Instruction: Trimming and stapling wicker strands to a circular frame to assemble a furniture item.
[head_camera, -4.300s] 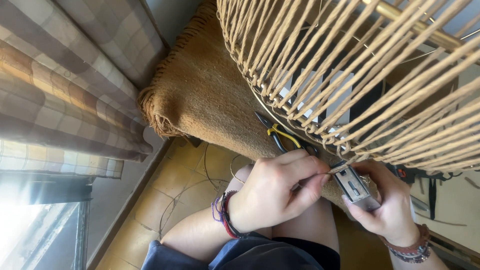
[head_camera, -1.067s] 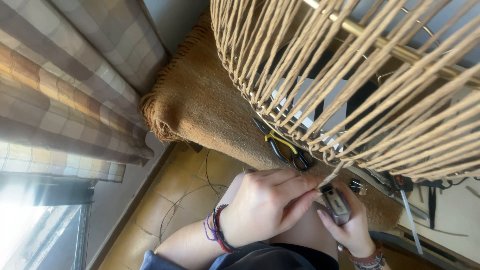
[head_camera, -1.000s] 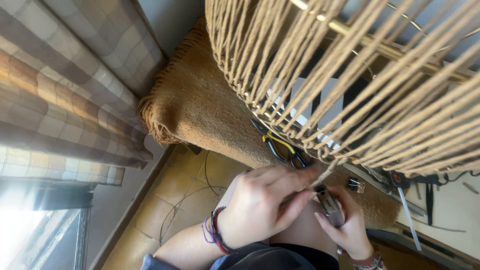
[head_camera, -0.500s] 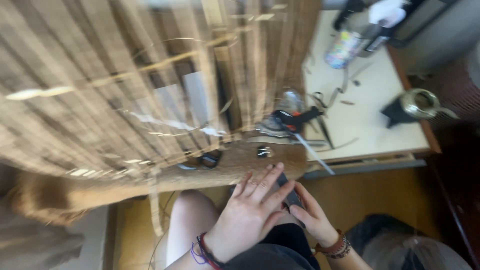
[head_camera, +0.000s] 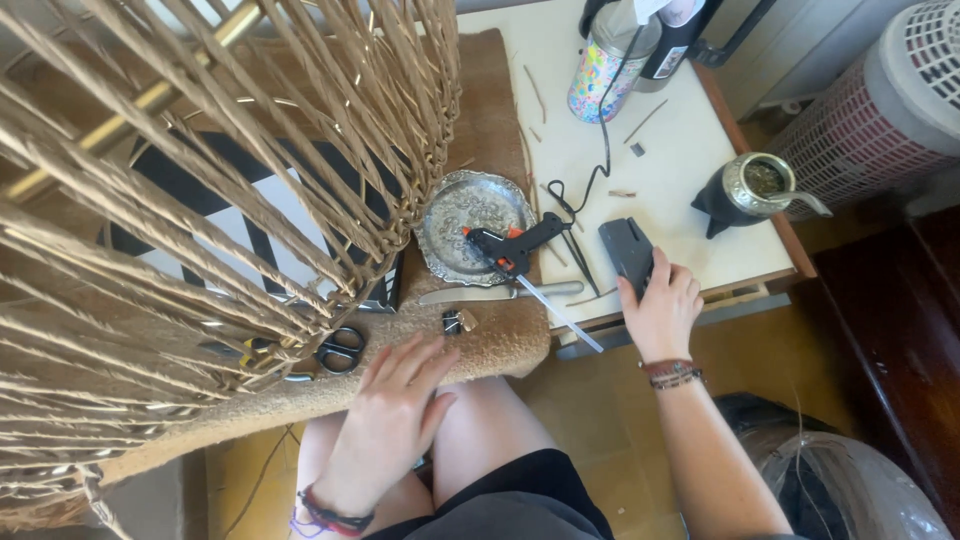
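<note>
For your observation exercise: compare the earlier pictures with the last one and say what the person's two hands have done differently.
The right hand has carried the small grey tool away from the strands of the woven frame and rests it on the white table. The left hand has let go of the strand and hovers open at the brown mat's edge. The view swung to the table. The frame, scissors stay put.

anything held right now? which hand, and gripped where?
Right hand has its grip on the near end of a dark grey stapler-like tool lying on the white table. Left hand is open, holding nothing, by the brown mat's edge.
</note>
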